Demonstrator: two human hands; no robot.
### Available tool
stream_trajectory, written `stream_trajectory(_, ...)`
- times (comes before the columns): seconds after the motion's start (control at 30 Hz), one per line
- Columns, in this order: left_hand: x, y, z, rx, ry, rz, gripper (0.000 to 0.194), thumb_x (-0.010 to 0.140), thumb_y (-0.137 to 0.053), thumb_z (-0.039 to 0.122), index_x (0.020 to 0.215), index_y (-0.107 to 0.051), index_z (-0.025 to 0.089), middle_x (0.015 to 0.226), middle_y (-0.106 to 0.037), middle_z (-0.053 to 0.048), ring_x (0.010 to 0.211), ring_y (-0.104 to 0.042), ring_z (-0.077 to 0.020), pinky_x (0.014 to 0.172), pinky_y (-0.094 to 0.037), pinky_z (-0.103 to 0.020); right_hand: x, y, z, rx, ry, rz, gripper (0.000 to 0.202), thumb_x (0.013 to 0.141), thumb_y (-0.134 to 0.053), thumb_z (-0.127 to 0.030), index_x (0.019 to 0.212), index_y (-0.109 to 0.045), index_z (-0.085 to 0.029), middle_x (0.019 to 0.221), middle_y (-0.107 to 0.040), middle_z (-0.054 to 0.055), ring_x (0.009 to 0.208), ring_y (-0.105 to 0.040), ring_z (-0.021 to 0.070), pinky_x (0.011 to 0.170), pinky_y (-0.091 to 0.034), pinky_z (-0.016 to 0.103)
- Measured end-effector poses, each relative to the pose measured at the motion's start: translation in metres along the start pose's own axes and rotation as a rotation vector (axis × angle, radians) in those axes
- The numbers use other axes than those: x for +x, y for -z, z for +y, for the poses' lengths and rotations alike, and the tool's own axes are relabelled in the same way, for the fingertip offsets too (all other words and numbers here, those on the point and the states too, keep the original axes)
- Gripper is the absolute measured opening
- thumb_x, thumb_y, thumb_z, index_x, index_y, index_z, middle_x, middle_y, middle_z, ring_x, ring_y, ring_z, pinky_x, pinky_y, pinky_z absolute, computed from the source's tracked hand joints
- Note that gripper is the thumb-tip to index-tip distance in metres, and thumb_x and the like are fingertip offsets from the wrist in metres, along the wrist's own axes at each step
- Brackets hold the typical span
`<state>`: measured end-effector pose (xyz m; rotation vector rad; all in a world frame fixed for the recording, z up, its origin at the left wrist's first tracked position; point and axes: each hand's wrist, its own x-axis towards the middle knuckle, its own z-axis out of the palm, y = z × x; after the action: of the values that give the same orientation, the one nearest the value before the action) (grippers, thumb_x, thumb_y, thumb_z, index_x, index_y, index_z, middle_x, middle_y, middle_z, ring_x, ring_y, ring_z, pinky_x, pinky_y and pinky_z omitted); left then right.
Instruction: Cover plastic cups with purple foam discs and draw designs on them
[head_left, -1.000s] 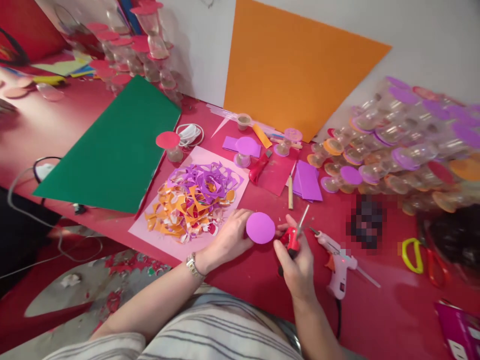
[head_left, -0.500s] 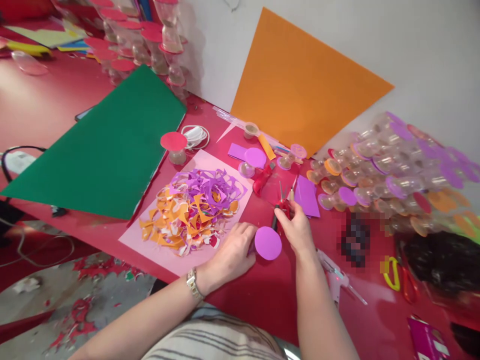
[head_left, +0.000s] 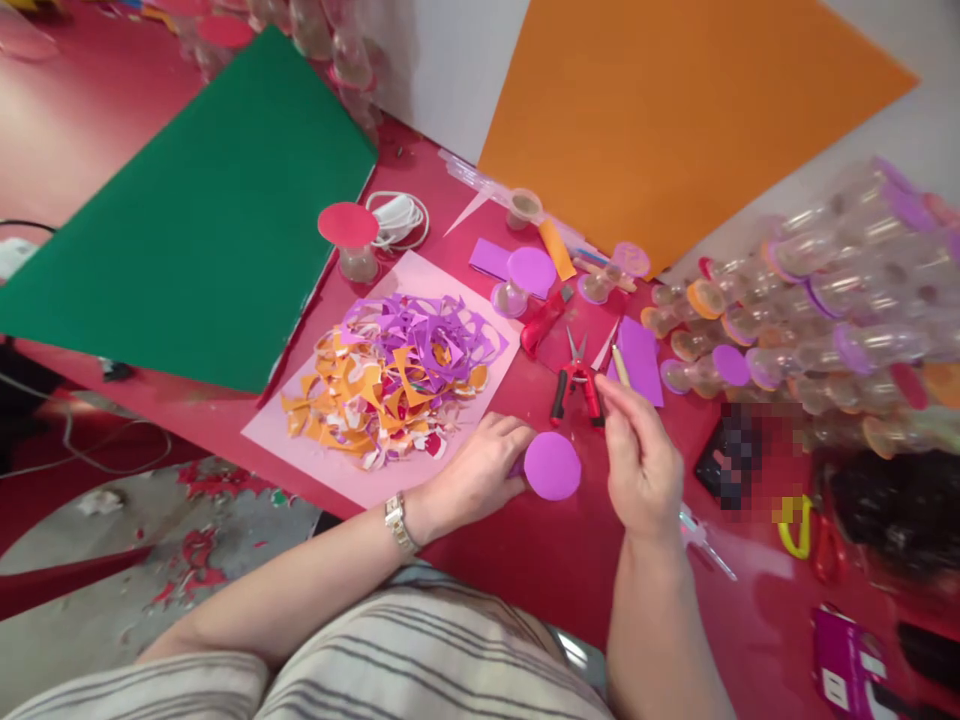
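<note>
Pointed metal snips [head_left: 577,372], now on smooth tabletop [head_left: 487,570] beside right hand [head_left: 643,460]

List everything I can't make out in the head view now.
All in the head view:
What is beneath the purple disc: hidden by it and the left hand.
Orange sheet: top cut off by the upper edge.
Black item: blurred by pixelation.
Purple packet: print too small.

Craft wkshp; piled offcuts [head_left: 397,382], pliers [head_left: 577,374] & lg. green sheet [head_left: 195,230] on red tbl [head_left: 517,565].
</note>
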<state>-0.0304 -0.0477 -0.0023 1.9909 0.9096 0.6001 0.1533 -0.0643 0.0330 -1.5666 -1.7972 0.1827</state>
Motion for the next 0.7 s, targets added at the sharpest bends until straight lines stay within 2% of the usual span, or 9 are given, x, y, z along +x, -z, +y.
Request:
stream_trajectory(0.03,0.001,0.000,0.000,-0.001,-0.003,-0.004,0.016,0.081,-0.063,0.011,0.095,-0.058,0.016,0.096,-0.064,-0.007,0.094,-0.060,-0.0222,0.089,-0.049,-0.036,-0.004,0.005,-0.008,-0.007,0.109,-0.073,0.036,0.098,-0.041,-0.028,0.131,-0.056,-0.022,0.129,-0.064,0.011,0.125,-0.058,0.0207,0.105,-0.048,0.042)
stream_trajectory(0.1,0.002,-0.002,-0.001,-0.001,-0.011,-0.005,0.011,0.082,-0.063,0.013,0.091,-0.058,0.016,0.092,-0.065,-0.006,0.090,-0.060,-0.0217,0.088,-0.048,-0.036,-0.011,0.010,-0.021,-0.081,0.306,-0.248,0.047,0.100,-0.039,-0.035,0.143,-0.043,-0.019,0.139,-0.057,0.014,0.137,-0.046,0.0241,0.112,-0.042,0.046)
stream_trajectory(0.2,0.003,-0.005,-0.003,0.006,-0.010,0.006,0.008,0.081,-0.062,0.011,0.086,-0.057,0.015,0.089,-0.065,-0.006,0.086,-0.060,-0.0212,0.086,-0.048,-0.036,-0.020,0.005,-0.031,-0.266,0.458,-0.414,0.066,0.098,-0.039,-0.045,0.152,-0.025,-0.010,0.147,-0.049,0.019,0.145,-0.035,0.0282,0.116,-0.033,0.052)
stream_trajectory(0.33,0.002,-0.008,-0.005,0.017,0.004,0.007,0.010,0.078,-0.062,0.009,0.084,-0.057,0.015,0.086,-0.064,-0.005,0.083,-0.058,-0.0205,0.084,-0.049,-0.036,-0.026,-0.004,-0.032,-0.410,0.506,-0.408,0.077,0.096,-0.046,-0.048,0.152,-0.020,-0.003,0.146,-0.048,0.023,0.145,-0.034,0.0287,0.117,-0.032,0.050)
stream_trajectory(0.47,0.001,-0.007,-0.005,-0.001,0.019,0.016,0.013,0.077,-0.064,0.010,0.087,-0.057,0.016,0.088,-0.062,-0.005,0.084,-0.057,-0.0203,0.082,-0.050,-0.035,-0.026,-0.007,-0.032,-0.423,0.522,-0.394,0.079,0.096,-0.045,-0.049,0.153,-0.016,-0.003,0.142,-0.053,0.022,0.141,-0.039,0.0286,0.114,-0.034,0.049)
stream_trajectory(0.6,0.000,-0.005,-0.002,-0.048,0.024,0.015,0.025,0.074,-0.064,0.008,0.097,-0.058,0.014,0.098,-0.059,-0.007,0.089,-0.057,-0.0205,0.080,-0.052,-0.033,-0.030,-0.005,-0.037,-0.436,0.469,-0.370,0.083,0.096,-0.041,-0.054,0.154,-0.013,-0.001,0.142,-0.051,0.024,0.137,-0.043,0.0307,0.110,-0.040,0.049)
stream_trajectory(0.7,-0.001,-0.006,0.000,-0.081,0.010,0.006,0.031,0.074,-0.060,0.007,0.104,-0.056,0.014,0.099,-0.060,-0.007,0.090,-0.058,-0.0208,0.084,-0.053,-0.037,-0.029,0.000,-0.041,-0.464,0.427,-0.352,0.084,0.095,-0.038,-0.058,0.153,-0.015,-0.001,0.143,-0.050,0.025,0.134,-0.046,0.0319,0.110,-0.037,0.051)
